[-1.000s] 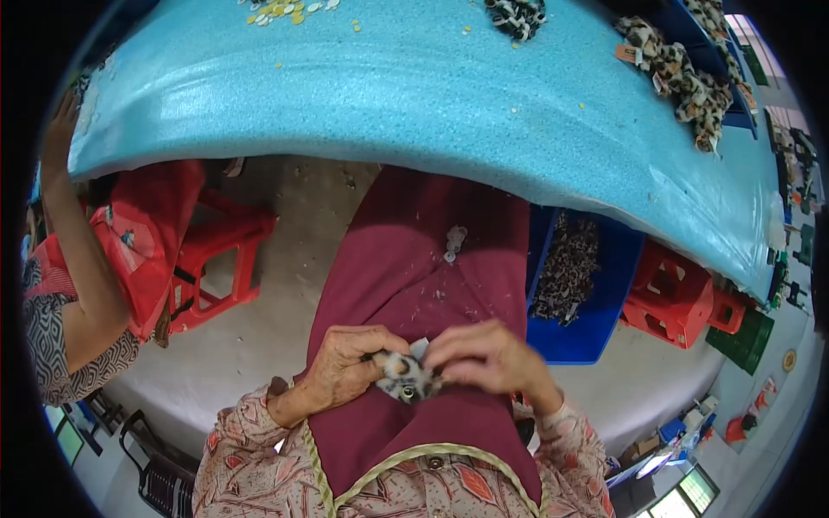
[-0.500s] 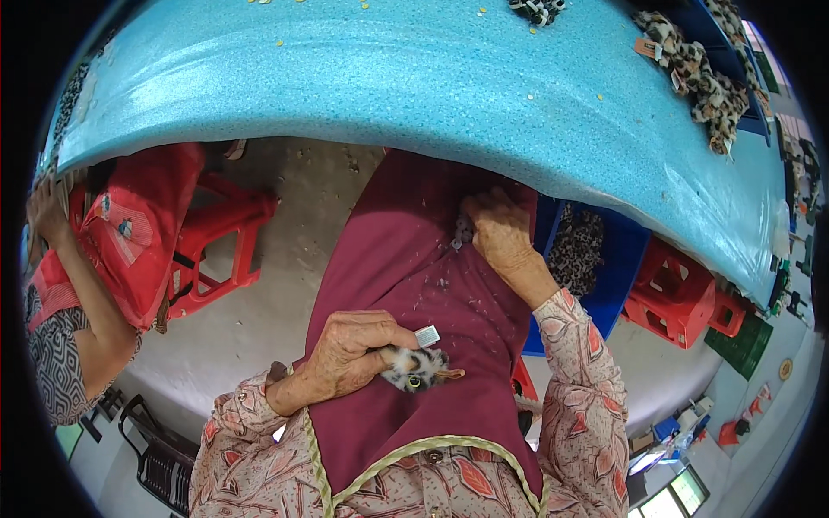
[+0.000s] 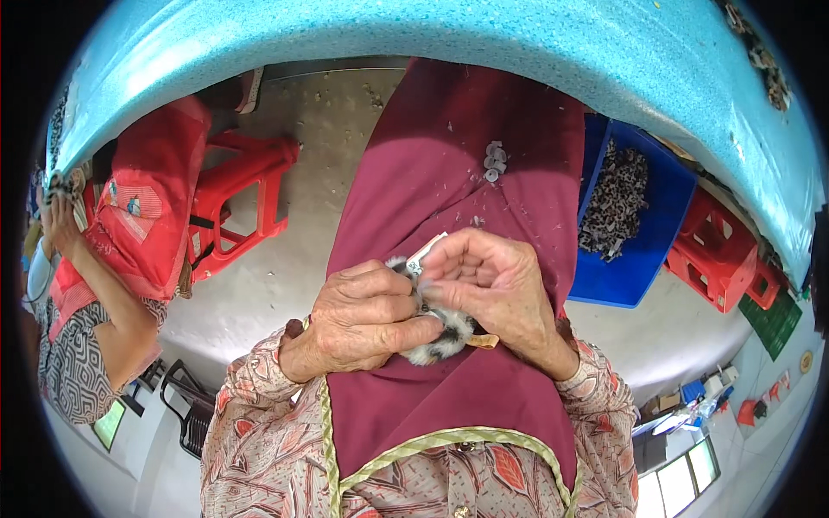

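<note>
under the curved blue counter (image 3: 414, 34), over a maroon apron (image 3: 449, 216), both hands pinch a small spotted plush toy (image 3: 436, 341): left hand (image 3: 367, 315) steadying its body, right hand (image 3: 488, 285) gripping its white tag (image 3: 425, 255).

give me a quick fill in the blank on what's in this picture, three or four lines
1. Both hands, the left hand and the right hand, hold one small ____ toy with black and white spots.
2. The hands rest over a ____-coloured apron.
3. The bin to the person's right, full of small spotted pieces, is ____.
4. The plastic stool to the person's left is ____.

Missing words: furry; maroon; blue; red
</note>
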### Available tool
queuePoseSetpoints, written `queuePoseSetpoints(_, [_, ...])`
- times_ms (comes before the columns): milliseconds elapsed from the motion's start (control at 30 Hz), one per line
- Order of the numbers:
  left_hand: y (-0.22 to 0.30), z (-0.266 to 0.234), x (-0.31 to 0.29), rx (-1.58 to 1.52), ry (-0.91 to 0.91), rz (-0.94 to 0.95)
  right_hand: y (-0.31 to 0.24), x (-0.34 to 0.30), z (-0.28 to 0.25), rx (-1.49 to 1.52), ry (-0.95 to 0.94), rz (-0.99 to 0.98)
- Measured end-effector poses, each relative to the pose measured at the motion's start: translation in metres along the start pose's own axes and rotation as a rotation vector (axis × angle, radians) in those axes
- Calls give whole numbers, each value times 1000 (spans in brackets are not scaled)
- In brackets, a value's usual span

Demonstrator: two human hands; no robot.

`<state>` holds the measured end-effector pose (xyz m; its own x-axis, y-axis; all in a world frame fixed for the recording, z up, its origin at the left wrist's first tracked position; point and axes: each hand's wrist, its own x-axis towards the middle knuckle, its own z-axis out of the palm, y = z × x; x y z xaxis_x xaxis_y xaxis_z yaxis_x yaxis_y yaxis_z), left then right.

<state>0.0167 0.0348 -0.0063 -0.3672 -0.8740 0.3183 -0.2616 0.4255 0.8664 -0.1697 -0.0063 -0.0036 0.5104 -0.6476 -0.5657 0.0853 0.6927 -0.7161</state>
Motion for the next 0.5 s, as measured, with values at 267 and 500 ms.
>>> queuePoseSetpoints(267, [3, 1, -4, 18, 41, -40, 4, -11, -7, -1, -53, 19])
queuePoseSetpoints(500, [3, 0, -2, 55, 10, -17, 5, -5, 5, 8, 12, -55])
